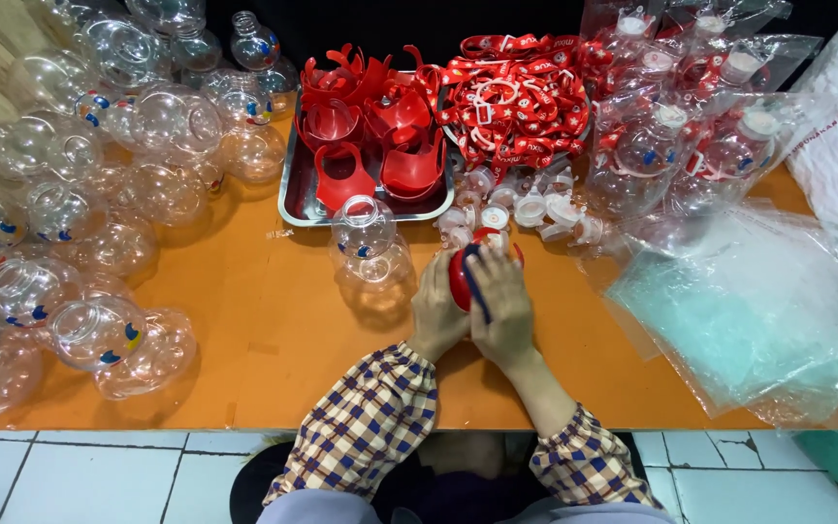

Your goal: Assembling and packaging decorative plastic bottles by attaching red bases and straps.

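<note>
My left hand (436,309) and my right hand (503,303) are pressed together around a round clear bottle with a red holder (460,277) on it, near the middle of the orange table (254,340). Most of that bottle is hidden by my fingers. A dark blue strip runs down between my hands. An empty clear round bottle (369,245) stands upright just left of my left hand. Small white caps (535,207) lie just beyond my hands.
A metal tray (295,199) holds red plastic holders (370,131). Red straps (514,102) are heaped behind the caps. Several clear bottles (99,194) are piled at the left. Bagged bottles (691,116) and flat clear bags (749,311) cover the right.
</note>
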